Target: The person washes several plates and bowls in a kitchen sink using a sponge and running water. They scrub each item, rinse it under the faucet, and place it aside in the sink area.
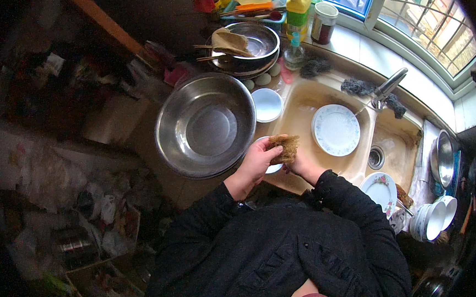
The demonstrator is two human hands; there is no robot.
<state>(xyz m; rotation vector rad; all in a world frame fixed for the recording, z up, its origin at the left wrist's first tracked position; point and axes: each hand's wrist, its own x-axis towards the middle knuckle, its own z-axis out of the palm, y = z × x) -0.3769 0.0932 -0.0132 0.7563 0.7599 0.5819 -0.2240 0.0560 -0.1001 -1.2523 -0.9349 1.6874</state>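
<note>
My left hand (256, 159) pinches a brown, fibrous scrubbing pad (285, 149) between thumb and fingers over the near left edge of the sink (295, 111). Just right of the pad and lower is my right hand (304, 168). Its fingers are partly hidden, so whether they grip anything is unclear. Beneath both hands, a white bowl (273, 169) shows only in part. White plates (336, 130) with a pale blue pattern lie stacked in the large basin. From the faucet (389, 86) a thin stream of water runs toward them.
A large steel basin (209, 125) and a white bowl (268, 105) stand left of the sink. Steel pans (265, 41) sit behind. On the right are the smaller basin's drain (375, 158), a flowered plate (378, 192) and tilted bowls (429, 222). Bottles (297, 7) line the windowsill.
</note>
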